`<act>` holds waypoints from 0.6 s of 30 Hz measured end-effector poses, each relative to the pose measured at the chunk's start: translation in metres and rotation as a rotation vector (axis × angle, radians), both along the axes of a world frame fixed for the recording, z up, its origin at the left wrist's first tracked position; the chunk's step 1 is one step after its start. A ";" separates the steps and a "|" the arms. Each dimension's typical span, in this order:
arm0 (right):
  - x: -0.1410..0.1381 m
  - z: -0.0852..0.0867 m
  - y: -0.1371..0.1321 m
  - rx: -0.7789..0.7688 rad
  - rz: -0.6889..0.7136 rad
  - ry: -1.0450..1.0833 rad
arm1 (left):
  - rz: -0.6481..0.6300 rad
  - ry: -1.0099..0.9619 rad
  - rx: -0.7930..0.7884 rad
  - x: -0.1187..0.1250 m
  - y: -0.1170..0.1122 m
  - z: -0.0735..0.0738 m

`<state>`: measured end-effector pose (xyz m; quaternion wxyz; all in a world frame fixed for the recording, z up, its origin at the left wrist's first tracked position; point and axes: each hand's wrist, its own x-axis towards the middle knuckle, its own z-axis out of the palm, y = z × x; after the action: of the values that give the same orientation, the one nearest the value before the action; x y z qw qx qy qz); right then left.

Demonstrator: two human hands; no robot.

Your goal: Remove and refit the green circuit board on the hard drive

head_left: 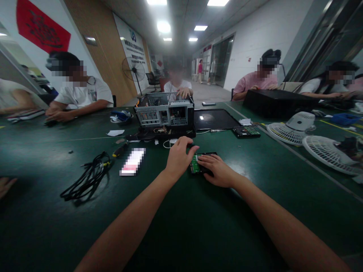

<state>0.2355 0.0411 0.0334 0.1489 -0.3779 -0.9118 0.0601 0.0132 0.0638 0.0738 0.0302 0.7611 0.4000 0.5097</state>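
A hard drive (195,163) with its green circuit board up lies on the green table (181,226) in front of me. My left hand (179,155) hovers at its left edge, fingers curled over it and touching the top. My right hand (217,170) lies flat on the drive's right part, fingers stretched and pressing it down. Just behind stands an open computer case (164,113).
A bundle of black cables (87,177) and a screwdriver (120,150) lie to the left. A second drive (246,131), a black side panel (214,119) and white fan grilles (326,151) sit to the right. Several other people sit around the table.
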 end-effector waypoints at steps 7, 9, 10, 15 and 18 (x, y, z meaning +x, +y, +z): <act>0.000 -0.001 0.000 0.007 0.006 0.001 | 0.020 0.025 0.005 0.000 -0.004 0.004; -0.001 -0.001 0.000 0.012 0.006 0.002 | 0.022 0.037 0.009 0.000 -0.005 0.006; -0.001 -0.001 0.000 0.013 0.003 0.004 | 0.021 0.041 0.013 0.000 -0.005 0.007; -0.001 0.001 0.000 -0.002 0.001 0.010 | 0.027 0.052 0.040 0.000 -0.006 0.011; -0.001 0.002 0.000 -0.005 -0.004 0.006 | 0.034 0.055 0.060 0.001 -0.006 0.011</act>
<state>0.2341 0.0407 0.0352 0.1507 -0.3798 -0.9105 0.0633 0.0139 0.0579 0.0847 -0.0123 0.7686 0.3980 0.5007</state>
